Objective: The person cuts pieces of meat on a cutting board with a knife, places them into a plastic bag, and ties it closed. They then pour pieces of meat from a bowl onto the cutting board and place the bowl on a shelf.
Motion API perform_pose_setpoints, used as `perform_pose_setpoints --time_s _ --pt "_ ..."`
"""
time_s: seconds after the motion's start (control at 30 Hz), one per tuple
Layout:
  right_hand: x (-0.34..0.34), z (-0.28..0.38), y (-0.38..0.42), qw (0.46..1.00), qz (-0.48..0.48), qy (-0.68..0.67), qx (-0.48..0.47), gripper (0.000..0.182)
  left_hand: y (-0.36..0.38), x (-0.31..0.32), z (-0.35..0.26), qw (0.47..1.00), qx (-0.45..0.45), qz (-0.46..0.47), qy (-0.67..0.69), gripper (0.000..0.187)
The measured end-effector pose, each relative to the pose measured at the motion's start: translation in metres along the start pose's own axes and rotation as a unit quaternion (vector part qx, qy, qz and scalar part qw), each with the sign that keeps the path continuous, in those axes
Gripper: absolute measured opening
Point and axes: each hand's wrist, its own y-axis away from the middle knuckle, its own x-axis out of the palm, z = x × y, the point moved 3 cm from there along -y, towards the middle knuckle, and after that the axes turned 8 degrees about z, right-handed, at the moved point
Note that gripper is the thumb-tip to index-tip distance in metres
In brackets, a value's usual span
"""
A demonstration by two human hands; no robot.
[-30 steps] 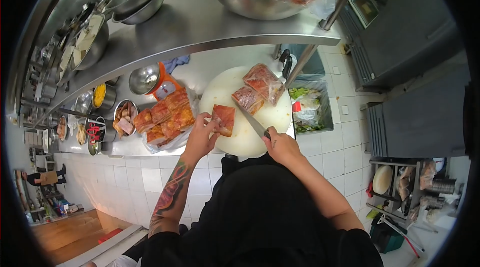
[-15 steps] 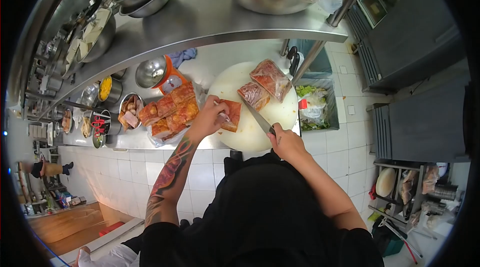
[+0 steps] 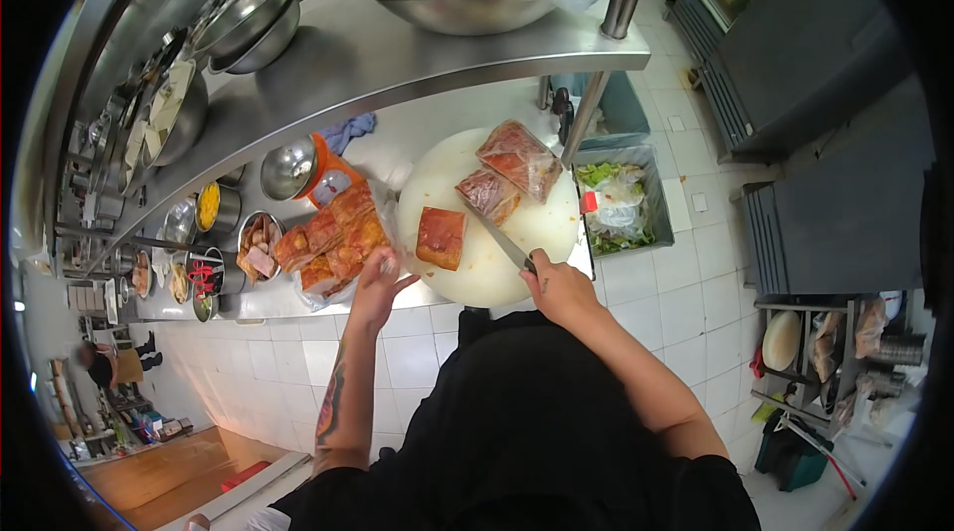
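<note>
A knife (image 3: 505, 239) lies slantwise over the round white cutting board (image 3: 467, 283), its handle gripped in my right hand (image 3: 562, 287). Its blade tip reaches the smaller plastic-wrapped meat slab (image 3: 491, 195). Behind that slab is a larger wrapped slab (image 3: 520, 161). One unwrapped reddish-brown block of meat (image 3: 441, 238) rests at the board's left side. My left hand (image 3: 374, 291) is off the board, thumb spread from the fingers, right beside a pile of browned meat slabs (image 3: 343, 223) lying on clear plastic.
An orange scale (image 3: 333, 178) with a steel bowl (image 3: 289, 169) stands behind the pile. A bin of scraps (image 3: 621, 203) sits right of the table. Overhead, a steel shelf (image 3: 397, 79) carries a large bowl (image 3: 467, 12) of bagged meat. Far left, another person (image 3: 114, 364) is visible.
My left hand has moved off the meat block, left and down toward the pile's edge, leaving the block on the board. My right hand keeps the knife in nearly the same place.
</note>
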Motion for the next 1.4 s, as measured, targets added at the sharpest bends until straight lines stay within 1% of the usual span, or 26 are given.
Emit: perform_pose_setpoints --time_s 0.03,0.13,0.2,0.3,0.37,0.4,0.47,0.53,0.6,0.63,0.7,0.73,0.8,0.87,0.9,0.93,0.97,1.0,1.07,1.1,1.13,1.2,1.27,1.33,1.37,1.4 --pt "0.000 -0.001 0.000 1.000 0.003 -0.002 -0.002 0.031 0.009 0.002 0.000 0.995 0.008 -0.047 0.082 0.023" --pt "0.000 -0.006 0.000 1.000 0.005 -0.003 -0.008 0.032 0.031 0.013 -0.011 0.987 0.063 -0.022 0.146 0.024" --pt "0.000 -0.006 -0.002 1.000 0.003 -0.002 -0.014 0.032 0.039 0.037 -0.034 0.985 0.074 -0.037 0.150 0.019" --pt "-0.002 -0.010 -0.006 1.000 -0.003 0.000 -0.019 0.032 0.023 0.088 -0.064 0.979 0.104 -0.011 0.172 0.015" --pt "-0.001 -0.012 -0.009 0.999 -0.002 0.000 -0.051 0.034 -0.001 0.138 -0.078 0.975 0.124 0.077 0.166 0.016" --pt "-0.003 -0.014 -0.008 0.999 -0.007 0.002 -0.042 0.034 -0.016 0.164 -0.079 0.974 0.121 0.087 0.169 0.016" --pt "-0.005 -0.012 -0.009 0.999 0.003 0.001 -0.054 0.036 -0.046 0.222 -0.081 0.963 0.126 0.144 0.189 0.025" --pt "-0.009 -0.012 -0.010 0.999 0.011 0.004 -0.036 0.037 -0.079 0.273 -0.070 0.967 0.119 0.160 0.156 0.031" --pt "-0.001 -0.019 -0.017 0.994 0.103 0.032 -0.018 0.039 -0.105 0.314 -0.059 0.982 0.068 0.162 0.071 0.049" --pt "0.008 -0.025 -0.025 0.992 0.128 0.023 0.005 0.040 -0.122 0.326 -0.041 0.983 0.068 0.158 0.071 0.049" --pt "0.005 -0.024 -0.023 0.994 0.105 0.012 -0.039 0.041 -0.148 0.337 -0.013 0.970 0.120 0.206 -0.037 0.069" --pt "0.002 -0.022 -0.024 0.994 0.079 -0.001 -0.079 0.041 -0.147 0.331 -0.006 0.972 0.123 0.195 -0.037 0.069" --pt "0.015 -0.035 -0.032 0.993 0.084 0.003 -0.088 0.040 -0.120 0.320 -0.014 0.970 0.174 0.166 -0.043 0.075" --pt "0.014 -0.033 -0.031 0.991 0.091 0.004 -0.103 0.039 -0.087 0.277 -0.032 0.938 0.263 0.086 -0.207 0.076" --pt "-0.007 -0.020 -0.018 0.993 0.085 0.002 -0.085 0.036 -0.070 0.248 -0.041 0.901 0.304 0.040 -0.307 0.076" --pt "-0.020 -0.015 -0.012 0.995 0.078 0.000 -0.064 0.034 -0.056 0.211 -0.041 0.839 0.324 -0.040 -0.435 0.077" --pt "-0.016 -0.019 -0.013 0.994 0.063 -0.015 -0.084 0.031 -0.047 0.179 -0.034 0.756 0.335 -0.115 -0.551 0.080" --pt "-0.015 -0.021 -0.015 0.994 0.064 -0.016 -0.087 0.031 -0.043 0.159 -0.023 0.754 0.334 -0.117 -0.553 0.080" --pt "-0.014 -0.024 -0.015 0.994 0.063 -0.025 -0.083 0.033 -0.043 0.120 0.005 0.776 0.182 -0.226 -0.560 0.093" --pt "-0.015 -0.023 -0.014 0.995 0.061 -0.021 -0.076 0.033 -0.047 0.115 0.010 0.749 0.128 -0.223 -0.611 0.101" --pt "-0.014 -0.022 -0.013 0.995 0.060 -0.018 -0.079 0.033 -0.052 0.109 0.012 0.748 0.131 -0.226 -0.610 0.101" --pt "-0.012 -0.021 -0.010 0.997 0.055 -0.017 -0.059 0.032 -0.070 0.099 0.007 0.769 0.045 -0.166 -0.616 0.100" --pt "-0.007 -0.021 -0.003 0.997 0.034 -0.010 -0.064 0.032 -0.077 0.080 0.003 0.764 0.055 -0.160 -0.623 0.101" --pt "-0.003 -0.019 0.001 0.997 0.008 -0.038 -0.066 0.034 -0.075 0.060 -0.012 0.859 0.107 -0.140 -0.480 0.100" --pt "0.001 -0.016 0.002 0.997 0.009 -0.037 -0.072 0.034 -0.077 0.040 -0.020 0.866 0.204 -0.142 -0.433 0.102" --pt "0.002 -0.015 0.004 0.998 -0.001 -0.042 -0.051 0.035 -0.075 0.020 -0.043 0.856 0.230 -0.163 -0.432 0.097"
